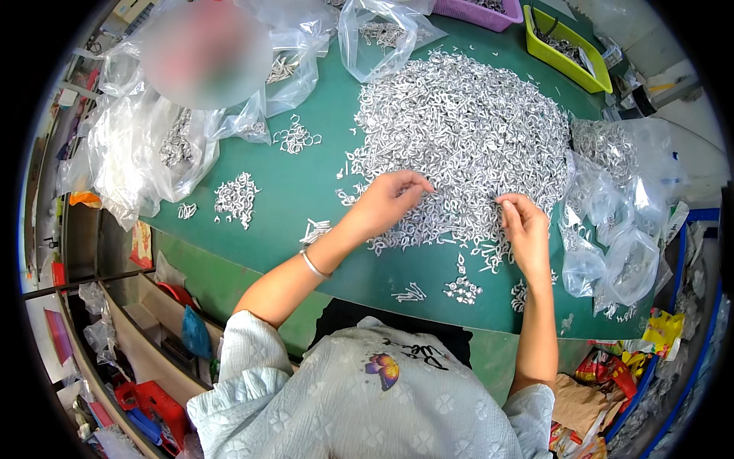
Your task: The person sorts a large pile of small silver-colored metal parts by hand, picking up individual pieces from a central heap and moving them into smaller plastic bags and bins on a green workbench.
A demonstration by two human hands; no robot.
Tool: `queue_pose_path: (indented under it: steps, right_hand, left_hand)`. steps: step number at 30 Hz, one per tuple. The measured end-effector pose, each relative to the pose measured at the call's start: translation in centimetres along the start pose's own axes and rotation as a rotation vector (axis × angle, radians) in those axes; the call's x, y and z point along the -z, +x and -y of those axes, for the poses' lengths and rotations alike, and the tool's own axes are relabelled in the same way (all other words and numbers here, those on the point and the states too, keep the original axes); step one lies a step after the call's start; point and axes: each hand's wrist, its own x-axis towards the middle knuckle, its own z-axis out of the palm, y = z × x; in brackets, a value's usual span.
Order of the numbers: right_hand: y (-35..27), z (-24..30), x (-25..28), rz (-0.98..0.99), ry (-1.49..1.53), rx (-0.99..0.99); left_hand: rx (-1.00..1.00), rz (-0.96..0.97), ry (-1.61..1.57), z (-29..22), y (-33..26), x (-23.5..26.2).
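Left hand (386, 203): palm down, fingers (417, 183) drawn together and curled, their tips resting on the near edge of the heap of small silver metal hooks (466, 138). Whether a hook is pinched between them cannot be told. A thin silver bracelet (313, 264) sits on the wrist behind the fingers.

Right hand (526, 229): fingers (511, 205) bent inward and close together, tips at the lower right fringe of the same heap; what they hold, if anything, is too small to tell.

Heap of hooks: spread over the green table (306, 183), starting directly under both sets of fingertips and reaching well beyond them, away from the person.

Small sorted bunches (462, 289): lying nearer the person than the fingers, between the two forearms, apart from the heap.

Further loose clusters (237, 197): well to the left of the left fingers, with another cluster (297, 139) beyond them.

Clear plastic bags (612, 229): just to the right of the right fingers, some holding hooks.

More clear bags (153, 145): far left of the left fingers, crumpled, with hooks inside.

Open bag (378, 34): far beyond the left fingers, at the heap's far side.

Yellow-green bin (567, 57) and purple bin (478, 14): beyond the heap, far from both hands.
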Motion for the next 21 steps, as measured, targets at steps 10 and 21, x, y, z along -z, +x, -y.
queue_pose_path:
  steps: [10,21]
  right_hand:
    - [0.8,1.3,-4.5,0.099,-0.577,0.579]
    - [1.0,2.3,-2.8,0.082,-0.546,0.459]
  left_hand:
    - [-0.36,-0.064,0.818,1.6,-0.5,-2.0]
    - [-0.414,-0.332,0.738,0.5,-0.1,-1.6]
